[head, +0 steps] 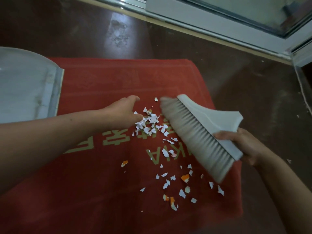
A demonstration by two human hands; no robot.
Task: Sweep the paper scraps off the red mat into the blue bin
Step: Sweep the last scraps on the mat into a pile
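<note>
A red mat (94, 85) with gold lettering covers the floor in front of me. White and orange paper scraps lie on it: a dense pile (152, 123) at the middle and loose scraps (182, 183) nearer to me. My right hand (244, 146) grips the near end of a pale grey brush (199, 132), whose bristles lie just to the right of the pile. My left hand (124, 112) reaches across the mat, fingers relaxed and touching the left side of the pile. A pale blue bin (25, 81) sits at the mat's far left edge, apart from both hands.
Dark brown glossy floor (253, 92) surrounds the mat, with a few specks on it at the right. A white sliding-door frame (219, 26) runs along the far side.
</note>
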